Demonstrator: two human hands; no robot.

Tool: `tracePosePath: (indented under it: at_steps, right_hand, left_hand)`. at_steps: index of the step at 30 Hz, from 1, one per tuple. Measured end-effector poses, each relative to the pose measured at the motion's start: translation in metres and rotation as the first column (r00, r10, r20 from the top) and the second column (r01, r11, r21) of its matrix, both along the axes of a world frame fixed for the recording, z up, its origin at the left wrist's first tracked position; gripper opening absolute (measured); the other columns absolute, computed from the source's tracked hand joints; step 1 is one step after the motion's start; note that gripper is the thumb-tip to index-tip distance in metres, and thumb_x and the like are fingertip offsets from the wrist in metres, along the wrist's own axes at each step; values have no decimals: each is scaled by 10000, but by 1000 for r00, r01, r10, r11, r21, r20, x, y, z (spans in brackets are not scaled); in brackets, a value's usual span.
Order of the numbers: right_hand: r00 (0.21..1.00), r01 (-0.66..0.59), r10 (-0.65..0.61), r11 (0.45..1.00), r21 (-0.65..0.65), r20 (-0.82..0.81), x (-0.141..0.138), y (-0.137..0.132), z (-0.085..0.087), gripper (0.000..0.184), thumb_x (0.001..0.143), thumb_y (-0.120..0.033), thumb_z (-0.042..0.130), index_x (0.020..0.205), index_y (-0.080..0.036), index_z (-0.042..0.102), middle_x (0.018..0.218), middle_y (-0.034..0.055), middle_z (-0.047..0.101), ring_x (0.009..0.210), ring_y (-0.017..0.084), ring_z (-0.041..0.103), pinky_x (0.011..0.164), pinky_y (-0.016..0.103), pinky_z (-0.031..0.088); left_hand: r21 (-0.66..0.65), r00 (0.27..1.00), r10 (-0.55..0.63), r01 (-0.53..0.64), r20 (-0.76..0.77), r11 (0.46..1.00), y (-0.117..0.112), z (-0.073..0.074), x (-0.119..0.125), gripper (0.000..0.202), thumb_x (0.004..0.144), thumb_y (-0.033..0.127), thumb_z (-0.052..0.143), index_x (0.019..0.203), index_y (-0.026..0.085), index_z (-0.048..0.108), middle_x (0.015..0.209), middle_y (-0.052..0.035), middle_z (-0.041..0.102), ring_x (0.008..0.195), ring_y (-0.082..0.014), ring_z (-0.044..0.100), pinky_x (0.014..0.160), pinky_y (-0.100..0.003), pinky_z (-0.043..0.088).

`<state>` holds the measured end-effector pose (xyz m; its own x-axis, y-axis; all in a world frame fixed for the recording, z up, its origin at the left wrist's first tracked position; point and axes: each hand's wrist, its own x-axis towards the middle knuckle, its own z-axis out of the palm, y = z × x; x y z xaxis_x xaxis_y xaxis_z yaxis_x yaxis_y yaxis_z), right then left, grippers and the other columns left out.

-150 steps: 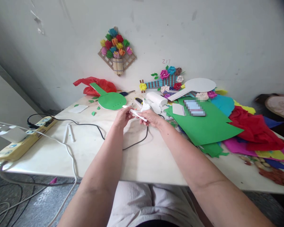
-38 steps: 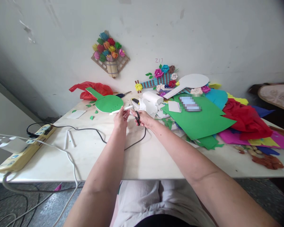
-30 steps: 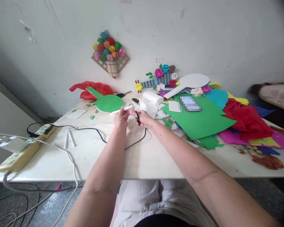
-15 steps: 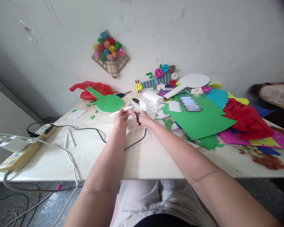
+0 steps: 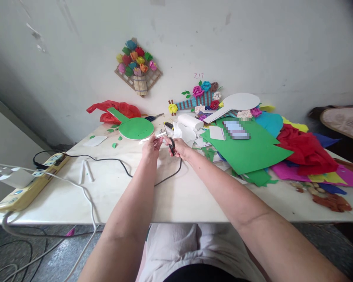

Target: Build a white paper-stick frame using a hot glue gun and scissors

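My left hand is closed on a narrow white strip, which lies across the fingertips and points right. Black-handled scissors are in my right hand, with fingers through the handle loops. Their blades rise toward the strip's right end; whether they touch it is too small to tell. Just behind the hands are a black-and-yellow tool and crumpled white paper. A green paddle-shaped piece lies beyond my left hand.
Green sheets and a red cloth-like heap cover the table's right side. At left stands a yellow power strip; a black cable runs under my forearms. Two white strips lie nearby. A white paddle shape rests at the back.
The scissors have turned slightly, with their handles more spread and blades pointing more upward. The left hand still holds the white strip in nearly the same place.
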<state>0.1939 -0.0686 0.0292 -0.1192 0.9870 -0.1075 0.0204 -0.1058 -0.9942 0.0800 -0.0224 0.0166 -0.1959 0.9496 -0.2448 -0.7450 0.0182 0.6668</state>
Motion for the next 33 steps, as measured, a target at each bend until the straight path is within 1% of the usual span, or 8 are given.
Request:
tracePosePath:
  at_steps: [5, 8, 12, 15, 19, 24, 28, 33]
  right_hand:
    - [999, 16, -16, 1000, 25, -31, -1, 0, -1, 471, 736, -573, 582, 774, -106, 538, 433, -46, 449, 298, 43, 404, 244, 146, 177]
    - [998, 53, -51, 998, 41, -39, -3, 2, -5, 439, 724, -545, 614, 712, -115, 531, 417, -60, 423, 289, 30, 370, 256, 144, 207]
    - [994, 105, -108, 985, 135, 10, -6, 7, -12, 425, 700, -525, 645, 627, -128, 513, 421, -61, 421, 292, 19, 368, 279, 138, 245]
    - [993, 100, -107, 985, 140, 49, -6, 9, -14, 416, 673, -513, 671, 607, -134, 513, 419, -60, 430, 285, 21, 378, 281, 140, 259]
    - [990, 136, -131, 983, 122, -44, 0, 9, -8, 364, 661, -450, 712, 652, -131, 538, 428, -51, 465, 300, 36, 408, 294, 152, 312]
    - [967, 187, -160, 974, 128, -197, 15, 15, -4, 343, 677, -410, 718, 761, -123, 548, 477, -15, 544, 354, 74, 501, 256, 148, 215]
    - [954, 150, -101, 976, 158, -282, 23, 19, -5, 374, 672, -423, 720, 811, -124, 542, 530, 13, 597, 395, 94, 547, 259, 147, 224]
    - [952, 81, -13, 974, 212, -306, 21, 19, -7, 403, 633, -425, 744, 810, -131, 532, 548, 13, 613, 393, 87, 540, 262, 147, 228]
  left_hand:
    - [8, 1000, 12, -12, 0, 1000, 0, 1, 0, 138, 797, 73, 525, 660, 92, 526, 518, -24, 561, 452, -82, 570, 505, -164, 512]
    - [-2, 1000, 23, -23, -8, 1000, 0, 1, 0, 143, 797, 73, 525, 656, 93, 523, 501, -12, 544, 452, -78, 564, 515, -163, 513]
    - [-5, 999, 32, -32, -7, 999, 3, -2, -2, 123, 787, 78, 543, 668, 101, 526, 507, 0, 541, 463, -76, 567, 525, -165, 518]
    - [12, 1000, 16, -16, -9, 1000, 5, -4, -5, 108, 789, 95, 550, 683, 102, 532, 528, -11, 560, 506, -90, 597, 540, -165, 525]
    - [33, 998, -65, 64, 9, 997, 6, -6, -9, 84, 790, 84, 542, 708, 104, 549, 552, -21, 588, 544, -103, 617, 585, -194, 546]
    - [0, 968, -245, 245, 47, 969, 3, -3, -10, 92, 793, 78, 533, 713, 110, 566, 575, -29, 611, 571, -107, 630, 658, -209, 553]
    - [-36, 936, -340, 345, 90, 938, 0, -1, -12, 76, 811, 117, 526, 756, 107, 577, 565, -32, 618, 553, -116, 637, 597, -183, 551]
    - [-27, 913, -397, 401, 96, 915, 1, -3, -14, 87, 822, 122, 510, 865, 101, 583, 549, -24, 619, 520, -128, 638, 530, -174, 543]
